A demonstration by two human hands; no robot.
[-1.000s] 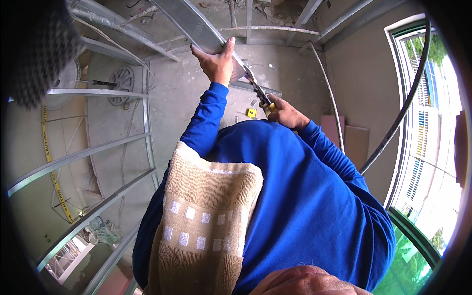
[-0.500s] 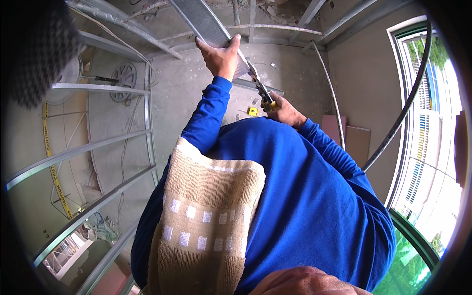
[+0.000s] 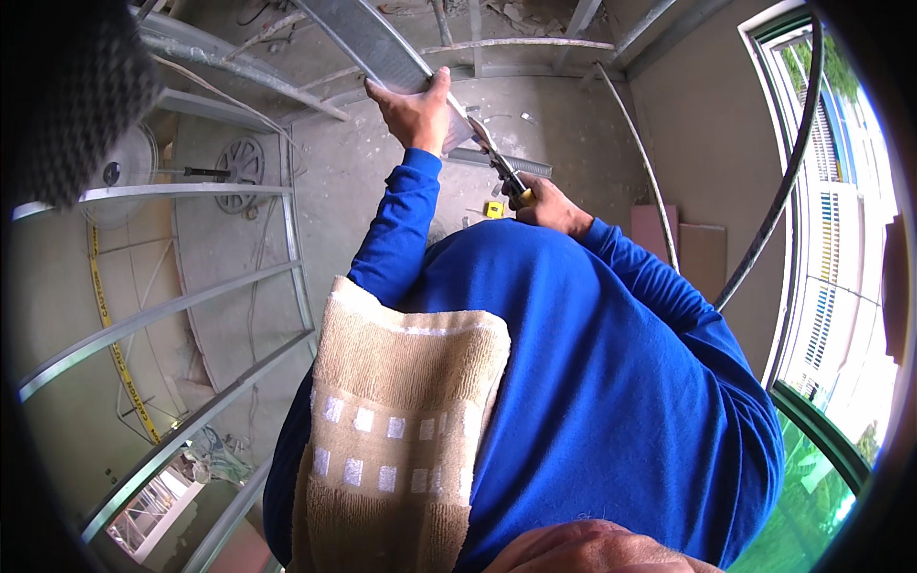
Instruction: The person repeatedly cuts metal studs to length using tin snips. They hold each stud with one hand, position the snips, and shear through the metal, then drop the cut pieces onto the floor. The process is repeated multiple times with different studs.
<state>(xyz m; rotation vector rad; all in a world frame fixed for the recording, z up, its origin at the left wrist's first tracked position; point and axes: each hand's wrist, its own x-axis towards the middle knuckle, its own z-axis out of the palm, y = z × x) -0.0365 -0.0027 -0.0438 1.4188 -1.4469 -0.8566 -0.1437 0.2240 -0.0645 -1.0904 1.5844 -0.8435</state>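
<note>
While the left hand (image 3: 416, 110) grips the end of a long metal channel (image 3: 368, 43), its fingers are wrapped around the grey profile and the thumb lies on the near edge. This channel is a pale galvanized piece that runs from the hand up and to the left, toward the top rim of the picture. The right hand (image 3: 544, 202) is lower and to the right, closed around the yellow and black handles of a pair of tin snips (image 3: 504, 177). The blades of the snips point up and left and meet the cut end of the channel just beside the left hand; I cannot tell how far the blades are apart. Both arms wear blue sleeves (image 3: 401, 229), and the blue shirt fills the middle of the view. A beige towel (image 3: 401, 430) with small pale squares hangs over the left shoulder. Below the hands lies a dusty concrete floor (image 3: 573, 124), with a small yellow object (image 3: 494, 208) on it near the right hand. Metal wall studs (image 3: 181, 306) stand at the left, and a yellow tape (image 3: 115, 344) hangs among them. A window (image 3: 841, 286) with green outside is at the right.
</note>
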